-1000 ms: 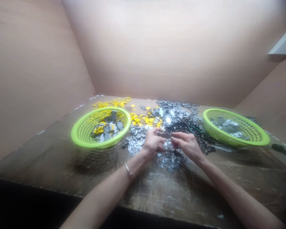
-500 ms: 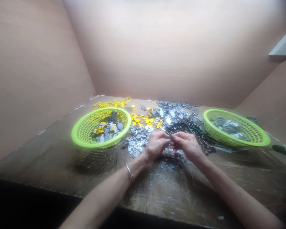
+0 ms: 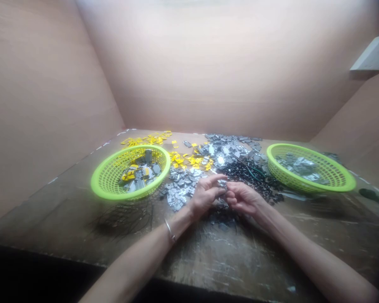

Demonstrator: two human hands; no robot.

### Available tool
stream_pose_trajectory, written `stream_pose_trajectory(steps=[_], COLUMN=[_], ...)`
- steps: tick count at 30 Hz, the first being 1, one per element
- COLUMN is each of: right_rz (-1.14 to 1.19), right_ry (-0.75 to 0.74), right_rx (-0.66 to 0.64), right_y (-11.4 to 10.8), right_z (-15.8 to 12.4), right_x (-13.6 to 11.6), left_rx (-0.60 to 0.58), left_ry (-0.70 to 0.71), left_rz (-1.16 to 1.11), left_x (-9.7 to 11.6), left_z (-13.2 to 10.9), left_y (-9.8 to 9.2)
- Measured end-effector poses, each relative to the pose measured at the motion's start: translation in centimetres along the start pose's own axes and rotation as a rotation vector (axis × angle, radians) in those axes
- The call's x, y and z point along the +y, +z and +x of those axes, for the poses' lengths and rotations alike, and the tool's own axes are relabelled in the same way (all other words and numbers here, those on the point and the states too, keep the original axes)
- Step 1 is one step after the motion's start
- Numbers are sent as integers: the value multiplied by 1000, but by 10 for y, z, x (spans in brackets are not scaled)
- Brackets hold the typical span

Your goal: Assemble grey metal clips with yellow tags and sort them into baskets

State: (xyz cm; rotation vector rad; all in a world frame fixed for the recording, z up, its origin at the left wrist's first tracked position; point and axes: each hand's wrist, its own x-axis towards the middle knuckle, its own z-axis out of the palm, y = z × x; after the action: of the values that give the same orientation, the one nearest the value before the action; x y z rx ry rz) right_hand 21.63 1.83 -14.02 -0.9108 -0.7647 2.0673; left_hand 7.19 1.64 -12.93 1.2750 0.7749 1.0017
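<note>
Centrally, both hands (image 3: 205, 195) (image 3: 246, 200) pinching a small shiny piece (image 3: 222, 184), green baskets (image 3: 129, 196) (image 3: 350, 185) flanking, yellow parts (image 3: 178, 160), black bits (image 3: 236, 171) beyond.

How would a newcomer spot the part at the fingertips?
On the brown table, between the left green basket and right green basket, the left hand and right hand meet. Between them is a small shiny part, held up, unlike the loose grey pieces lying nearby.

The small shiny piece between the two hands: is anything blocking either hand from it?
Nothing visible does: the left hand holds the small shiny piece, and the right hand is right at its other side, though its exact grip is unclear.
</note>
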Motion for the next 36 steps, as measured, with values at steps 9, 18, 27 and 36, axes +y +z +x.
stream_pose_trajectory(steps=[9,18,27,36], right_rz=[-158,-1416,-1847,-1641], right_ry=[-32,-709,-655,-817], right_rx=[115,665,575,488], right_y=[10,-25,-26,-15], right_z=[3,1,18,2], right_x=[1,-30,-6,-11], left_rx=[112,432,385,198], left_ry=[89,-95,-133,-334], left_rz=[12,-184,-132,-72], left_x=[-5,-2,-10,-11], left_z=[2,16,17,14], left_y=[1,-14,-15,-11])
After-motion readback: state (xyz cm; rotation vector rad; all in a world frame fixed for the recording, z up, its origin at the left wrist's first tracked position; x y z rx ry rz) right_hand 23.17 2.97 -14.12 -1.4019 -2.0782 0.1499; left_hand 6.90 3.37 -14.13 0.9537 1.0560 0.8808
